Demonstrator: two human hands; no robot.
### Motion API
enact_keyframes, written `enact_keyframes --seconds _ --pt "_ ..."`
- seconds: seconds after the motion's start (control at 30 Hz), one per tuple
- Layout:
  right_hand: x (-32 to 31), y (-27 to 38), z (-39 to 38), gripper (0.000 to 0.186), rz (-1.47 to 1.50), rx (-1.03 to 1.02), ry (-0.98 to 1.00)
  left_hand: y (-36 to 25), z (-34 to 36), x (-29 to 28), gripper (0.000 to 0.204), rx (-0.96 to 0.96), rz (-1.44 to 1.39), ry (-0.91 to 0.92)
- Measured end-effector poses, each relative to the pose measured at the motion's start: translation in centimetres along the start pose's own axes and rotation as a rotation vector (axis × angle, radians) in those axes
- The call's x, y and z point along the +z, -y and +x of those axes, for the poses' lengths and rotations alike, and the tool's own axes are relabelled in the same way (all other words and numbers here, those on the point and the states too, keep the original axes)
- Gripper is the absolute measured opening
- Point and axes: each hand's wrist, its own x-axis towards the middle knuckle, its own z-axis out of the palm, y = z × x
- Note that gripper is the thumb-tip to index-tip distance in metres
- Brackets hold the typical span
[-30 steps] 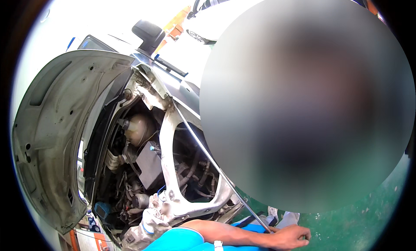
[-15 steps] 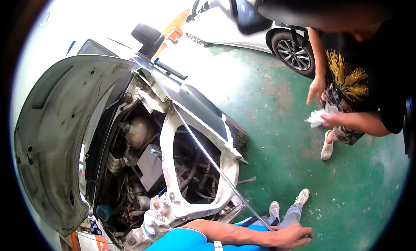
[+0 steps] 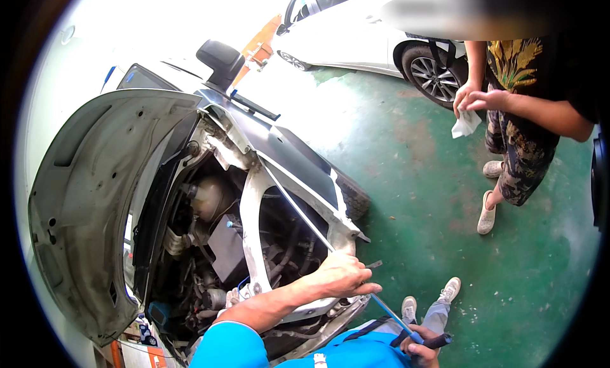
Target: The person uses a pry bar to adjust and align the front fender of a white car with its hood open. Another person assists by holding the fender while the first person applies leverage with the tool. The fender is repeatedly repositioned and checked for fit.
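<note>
Fingers (image 3: 362, 276) of my left hand (image 3: 338, 274) curl close together over the rod (image 3: 389, 311) at mid-length, perhaps to steady it and set its line; their undersides are hidden. My right hand (image 3: 424, 349), low by my body, has its fingers bent around the rod's near end, just beside the black tip (image 3: 440, 340), which probably gives the most leverage. The rod slants across the frame (image 3: 252, 231) to the fender's inner edge near the hood hinge, though I can't tell how it seats there. The hood (image 3: 95, 196) stands raised, leaving the engine bay exposed beside my arm.
</note>
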Motion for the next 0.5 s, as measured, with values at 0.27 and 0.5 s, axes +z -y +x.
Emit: enact_keyframes --seconds 0.27,0.5 --pt "-1.5 0.1 -0.5 0.058 -0.091 -0.032 -0.074 -0.6 0.8 1.0 0.05 0.057 0.008 -0.131" --pt "-1.0 0.4 -0.6 0.051 -0.162 -0.103 -0.102 -0.7 0.8 1.1 0.047 0.071 0.027 -0.228"
